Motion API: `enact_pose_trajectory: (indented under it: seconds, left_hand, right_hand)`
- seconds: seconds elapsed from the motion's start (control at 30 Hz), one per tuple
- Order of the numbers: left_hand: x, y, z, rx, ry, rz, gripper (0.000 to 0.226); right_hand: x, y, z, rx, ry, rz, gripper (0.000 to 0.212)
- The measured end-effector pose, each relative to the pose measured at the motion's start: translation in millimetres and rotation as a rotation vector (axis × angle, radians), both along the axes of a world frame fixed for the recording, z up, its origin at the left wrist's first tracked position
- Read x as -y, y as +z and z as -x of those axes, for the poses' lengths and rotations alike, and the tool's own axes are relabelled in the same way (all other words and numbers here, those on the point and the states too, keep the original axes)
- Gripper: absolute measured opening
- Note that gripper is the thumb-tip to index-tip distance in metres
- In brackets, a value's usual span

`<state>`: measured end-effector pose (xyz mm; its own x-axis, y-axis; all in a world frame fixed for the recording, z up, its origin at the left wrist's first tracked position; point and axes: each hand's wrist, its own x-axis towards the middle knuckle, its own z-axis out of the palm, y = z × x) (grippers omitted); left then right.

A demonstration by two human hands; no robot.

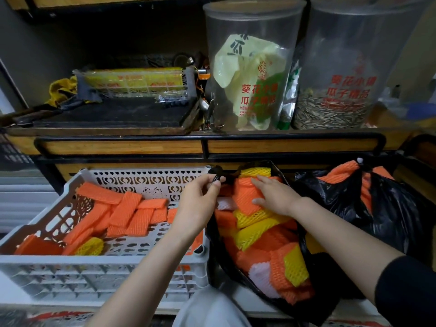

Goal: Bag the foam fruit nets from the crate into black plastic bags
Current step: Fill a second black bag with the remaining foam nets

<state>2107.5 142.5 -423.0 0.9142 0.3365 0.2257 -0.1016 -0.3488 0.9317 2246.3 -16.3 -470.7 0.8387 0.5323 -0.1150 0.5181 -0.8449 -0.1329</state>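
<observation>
Holding: my left hand (pixel 200 197) pinches the far rim of the open black plastic bag (pixel 325 279) between thumb and curled fingers, keeping it up just below the shelf's edge.
Pressing: my right hand (pixel 273 194) lies palm down, fingers nearly straight, on an orange net at the far end of the pile in that bag; it grips nothing that I can see.
Bag contents: orange, yellow and a few white foam fruit nets (pixel 259 244) fill it, heaped up to the rim.
Crate: the white perforated plastic crate (pixel 94 274) stands left of the open bag, right against it.
Crate contents: flat orange foam nets (pixel 127 211) lie loose over its floor, mostly toward the far side, with one yellow foam net (pixel 90 246) near the left corner.
Second bag: another black plastic bag (pixel 389 208) bulges to the right of the open one, orange nets showing at its top.
Shelf: the wooden-edged shelf (pixel 283 146) beyond carries two tall clear plastic jars, the left jar (pixel 250 79) holding a pale yellow bag, the right jar (pixel 349 90) holding sunflower seeds at its bottom.
Sleeve: a black sleeve (pixel 405 291) covers my right upper forearm.
</observation>
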Motion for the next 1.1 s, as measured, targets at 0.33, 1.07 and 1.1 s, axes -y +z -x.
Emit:
enact_pose_trajectory:
  seconds: [0.33,1.07,1.1]
  left_hand:
    - [3,-6,6,-0.057,-0.067,-0.06,0.028]
    - [-114,-18,47,-0.053,0.101,-0.97,0.027]
    - [-130,-20,48,-0.08,0.125,-1.003,0.027]
  right_hand:
    - [17,8,26,0.247,0.047,0.009,0.067]
    - [-76,78,79,0.788,0.362,-0.311,0.013]
    - [-91,77,79,0.794,0.394,-0.309,0.013]
